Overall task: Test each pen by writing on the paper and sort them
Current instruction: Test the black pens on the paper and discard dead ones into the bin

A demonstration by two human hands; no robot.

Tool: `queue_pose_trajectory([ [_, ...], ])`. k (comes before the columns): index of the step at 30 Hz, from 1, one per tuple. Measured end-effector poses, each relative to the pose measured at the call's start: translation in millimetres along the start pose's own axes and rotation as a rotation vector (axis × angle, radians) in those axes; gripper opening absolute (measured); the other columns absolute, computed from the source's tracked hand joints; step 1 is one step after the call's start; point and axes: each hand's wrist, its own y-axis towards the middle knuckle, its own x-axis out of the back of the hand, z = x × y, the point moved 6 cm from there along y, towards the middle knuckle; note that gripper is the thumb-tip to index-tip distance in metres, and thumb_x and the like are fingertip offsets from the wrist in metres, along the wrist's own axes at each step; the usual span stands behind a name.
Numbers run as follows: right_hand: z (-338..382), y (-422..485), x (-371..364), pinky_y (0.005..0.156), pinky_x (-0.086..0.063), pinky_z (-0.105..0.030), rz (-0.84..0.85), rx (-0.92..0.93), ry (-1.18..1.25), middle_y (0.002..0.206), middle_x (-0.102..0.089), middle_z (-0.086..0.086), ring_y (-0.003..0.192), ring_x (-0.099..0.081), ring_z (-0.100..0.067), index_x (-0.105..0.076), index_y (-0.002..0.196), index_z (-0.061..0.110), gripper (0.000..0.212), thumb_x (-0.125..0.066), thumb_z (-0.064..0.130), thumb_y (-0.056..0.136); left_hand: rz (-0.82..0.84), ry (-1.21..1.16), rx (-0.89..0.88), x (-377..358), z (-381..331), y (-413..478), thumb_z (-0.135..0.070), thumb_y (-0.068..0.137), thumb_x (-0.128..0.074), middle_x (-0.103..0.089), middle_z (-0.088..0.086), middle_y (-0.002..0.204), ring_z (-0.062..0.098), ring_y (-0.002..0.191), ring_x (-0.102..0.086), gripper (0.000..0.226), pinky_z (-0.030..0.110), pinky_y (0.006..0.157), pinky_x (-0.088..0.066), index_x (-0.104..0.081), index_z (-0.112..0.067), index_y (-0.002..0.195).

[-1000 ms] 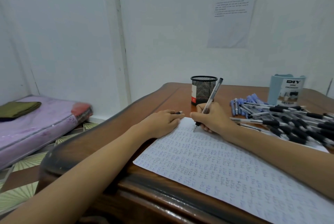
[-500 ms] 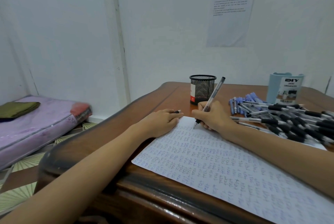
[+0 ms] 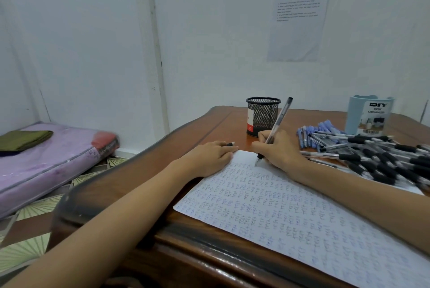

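Pen [image 3: 277, 123], one in use: clear barrel, black grip and black end plug, slanted with its tip down on the paper [image 3: 302, 218] near that sheet's far left corner. The right hand [image 3: 280, 149] grips it, fingers and thumb clamped round the grip. The left hand [image 3: 209, 157] lies palm down on the paper's left edge, fingers close together, pinching a small dark cap [image 3: 229, 144] that pokes out at the fingertips. The paper is a single white sheet, filled with rows of small blue and black marks. At its far right edge lies a pile of pens [image 3: 384, 159] of the same clear, black-gripped kind, crossed over each other and too many to count, well over a dozen. Just beyond them sits a smaller bunch of blue pens [image 3: 320, 129], count unclear. Beyond the paper stand one black mesh cup [image 3: 263, 116], behind the right hand, and one pale blue organizer [image 3: 368, 116], behind the pile.
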Motion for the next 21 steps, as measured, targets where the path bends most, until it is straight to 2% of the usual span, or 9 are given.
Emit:
queue_pose_trajectory([
  [5, 2, -1, 0, 0.044, -0.037, -0.015, -0.002, 0.032, -0.034, 0.047, -0.042, -0.002, 0.039, -0.042, -0.002, -0.041, 0.055, 0.011, 0.035, -0.060, 0.004, 0.083, -0.003, -0.006, 0.001, 1, -2, -2, -0.033, 0.103, -0.021, -0.024, 0.000, 0.154, 0.017, 0.140, -0.025, 0.044, 0.034, 0.113, -0.023, -0.026, -0.030, 0.146],
  [8, 9, -6, 3, 0.038, -0.034, -0.010, -0.017, 0.036, 0.096, 0.048, -0.045, -0.003, 0.033, -0.040, -0.001, -0.045, 0.060, 0.007, 0.035, -0.065, 0.021, 0.086, -0.006, -0.010, -0.006, 1, -2, -2, -0.033, 0.102, -0.022, -0.024, 0.001, 0.154, 0.016, 0.140, -0.024, 0.044, 0.034, 0.114, -0.022, -0.026, -0.030, 0.146],
  [11, 8, -9, 9, 0.035, -0.027, -0.011, -0.045, -0.059, 0.326, 0.050, -0.042, -0.003, 0.034, -0.034, -0.001, -0.048, 0.057, 0.005, 0.048, -0.051, 0.038, 0.092, -0.005, -0.012, -0.009, 1, 0, -1, -0.034, 0.102, -0.022, -0.023, -0.001, 0.154, 0.015, 0.140, -0.024, 0.044, 0.035, 0.114, -0.022, -0.026, -0.030, 0.146],
  [13, 2, -9, 12, 0.036, -0.024, -0.014, -0.063, -0.128, 0.361, 0.051, -0.040, -0.002, 0.036, -0.031, -0.005, -0.050, 0.054, 0.010, 0.053, -0.043, 0.043, 0.095, 0.003, -0.017, -0.006, 1, 1, -1, -0.034, 0.102, -0.022, -0.023, -0.001, 0.154, 0.015, 0.140, -0.024, 0.044, 0.035, 0.114, -0.021, -0.026, -0.030, 0.146],
  [15, -2, -7, 16, 0.035, -0.024, -0.015, -0.091, -0.174, 0.347, 0.052, -0.040, -0.001, 0.035, -0.031, -0.005, -0.052, 0.066, 0.012, 0.038, -0.047, 0.034, 0.096, 0.005, -0.020, -0.007, 1, 0, -1, -0.034, 0.102, -0.022, -0.023, 0.000, 0.154, 0.015, 0.140, -0.023, 0.044, 0.034, 0.115, -0.020, -0.026, -0.031, 0.146],
  [17, -4, -6, 20, 0.037, -0.027, -0.018, -0.096, -0.200, 0.325, 0.053, -0.042, 0.000, 0.038, -0.034, -0.007, -0.053, 0.087, 0.013, 0.018, -0.052, 0.030, 0.095, 0.004, -0.021, -0.007, 1, 0, -1, -0.034, 0.102, -0.022, -0.023, 0.000, 0.154, 0.015, 0.140, -0.023, 0.044, 0.032, 0.114, -0.019, -0.026, -0.031, 0.146],
  [18, -5, -6, 20, 0.038, -0.028, -0.019, -0.093, -0.208, 0.318, 0.053, -0.044, 0.000, 0.040, -0.035, -0.008, -0.052, 0.094, 0.015, 0.016, -0.053, 0.032, 0.094, 0.004, -0.022, -0.006, 1, 0, -1, -0.034, 0.102, -0.022, -0.023, 0.000, 0.154, 0.015, 0.140, -0.023, 0.044, 0.032, 0.114, -0.019, -0.026, -0.031, 0.146],
  [21, -8, -7, 18, 0.032, -0.027, -0.017, -0.061, -0.243, 0.360, 0.050, -0.043, 0.001, 0.033, -0.036, -0.006, -0.052, 0.098, 0.014, 0.025, -0.046, 0.038, 0.096, 0.005, -0.025, -0.007, 1, 1, -1, -0.034, 0.102, -0.022, -0.023, 0.000, 0.154, 0.015, 0.141, -0.023, 0.044, 0.032, 0.114, -0.020, -0.026, -0.031, 0.146],
])
